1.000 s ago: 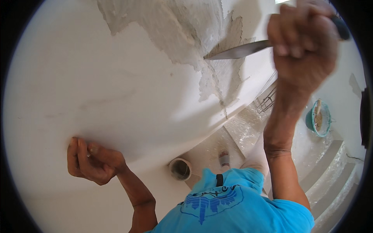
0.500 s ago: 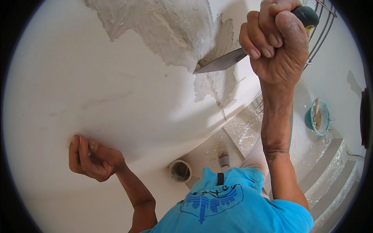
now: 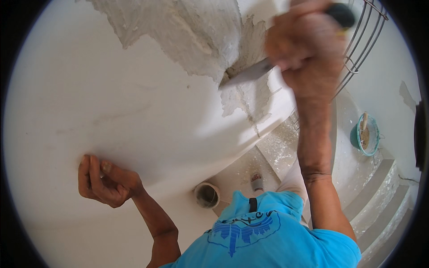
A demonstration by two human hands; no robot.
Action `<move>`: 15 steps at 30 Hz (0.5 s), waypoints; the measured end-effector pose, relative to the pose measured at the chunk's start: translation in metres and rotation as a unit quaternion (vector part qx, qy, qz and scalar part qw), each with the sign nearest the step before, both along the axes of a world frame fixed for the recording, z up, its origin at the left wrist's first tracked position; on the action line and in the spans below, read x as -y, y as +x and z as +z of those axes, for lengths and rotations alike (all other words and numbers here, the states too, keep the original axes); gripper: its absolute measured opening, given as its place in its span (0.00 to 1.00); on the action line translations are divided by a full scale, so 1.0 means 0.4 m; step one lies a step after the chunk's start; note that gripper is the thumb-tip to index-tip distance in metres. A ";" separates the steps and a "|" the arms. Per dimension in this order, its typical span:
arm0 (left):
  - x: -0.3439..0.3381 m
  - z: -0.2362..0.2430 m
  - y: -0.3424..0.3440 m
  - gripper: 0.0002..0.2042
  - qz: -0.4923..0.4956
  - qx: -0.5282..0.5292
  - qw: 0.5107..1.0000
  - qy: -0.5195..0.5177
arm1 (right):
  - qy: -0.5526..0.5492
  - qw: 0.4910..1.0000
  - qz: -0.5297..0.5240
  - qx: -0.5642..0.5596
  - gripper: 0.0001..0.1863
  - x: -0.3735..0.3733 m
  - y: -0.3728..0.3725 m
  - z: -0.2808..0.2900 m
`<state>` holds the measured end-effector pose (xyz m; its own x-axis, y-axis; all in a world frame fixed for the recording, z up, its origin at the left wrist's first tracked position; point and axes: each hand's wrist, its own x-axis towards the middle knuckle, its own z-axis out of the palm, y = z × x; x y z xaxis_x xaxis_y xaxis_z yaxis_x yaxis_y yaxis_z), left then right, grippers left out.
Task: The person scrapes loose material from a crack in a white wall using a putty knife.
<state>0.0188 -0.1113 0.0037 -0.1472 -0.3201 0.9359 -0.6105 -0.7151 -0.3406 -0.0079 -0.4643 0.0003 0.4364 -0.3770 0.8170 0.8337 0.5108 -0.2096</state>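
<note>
The only writing in view is on the bright blue shirt [image 3: 277, 248]: a line of dark, curved lettering, partly lost in the folds, above a printed blue design [image 3: 239, 234] of skyline-like shapes inside an outline. The right hand [image 3: 308, 47] is blurred, so its separate fingers are hard to make out, but they are closed around the handle of a scraper [image 3: 250, 75]. Most of that handle is hidden in the fist; its dark butt end pokes out on the far side with a trace of yellow beside it. The blade, also softened by blur, slants down to the left, its tip at the edge of the rough grey patch [image 3: 178, 42] on the white wall [image 3: 134, 116]; the patch runs off the top of the view. The left hand [image 3: 109, 183] is at the wall, lower left, fingers curled; whether they touch the surface or hold something small cannot be told. Below, a bucket [image 3: 207, 195] shows a shadowed inside, its contents unclear. At right are a teal pail [image 3: 366, 135] with a pale handle sticking out and bent metal rods [image 3: 369, 38], partly covered by the right arm.
</note>
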 end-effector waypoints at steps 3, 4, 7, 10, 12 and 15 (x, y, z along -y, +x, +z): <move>0.028 0.011 -0.013 0.07 0.006 0.003 1.000 -0.001 | 0.028 0.999 0.006 -0.038 0.10 -0.021 -0.012 -0.002; 0.024 0.009 -0.008 0.07 0.003 0.001 1.000 -0.002 | 0.028 0.999 0.008 -0.036 0.11 -0.018 -0.020 0.008; 0.010 0.004 -0.001 0.07 0.005 0.004 1.000 0.002 | 0.013 1.000 0.013 -0.009 0.10 -0.006 -0.019 0.022; -0.005 0.000 0.000 0.07 0.004 0.008 1.000 0.003 | 0.013 1.000 0.003 -0.020 0.10 -0.045 0.010 -0.011; -0.011 -0.005 0.014 0.07 -0.007 0.003 1.000 -0.007 | 0.024 0.999 0.019 -0.032 0.11 -0.064 -0.003 -0.007; -0.017 -0.017 0.011 0.07 -0.007 -0.003 1.000 -0.015 | -0.008 1.000 0.016 -0.015 0.10 -0.060 0.006 -0.011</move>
<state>0.0233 -0.1045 -0.0032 -0.1460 -0.2906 0.9456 -0.6225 -0.7160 -0.3161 -0.0053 -0.4404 -0.0042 0.4729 -0.3492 0.8089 0.8101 0.5335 -0.2433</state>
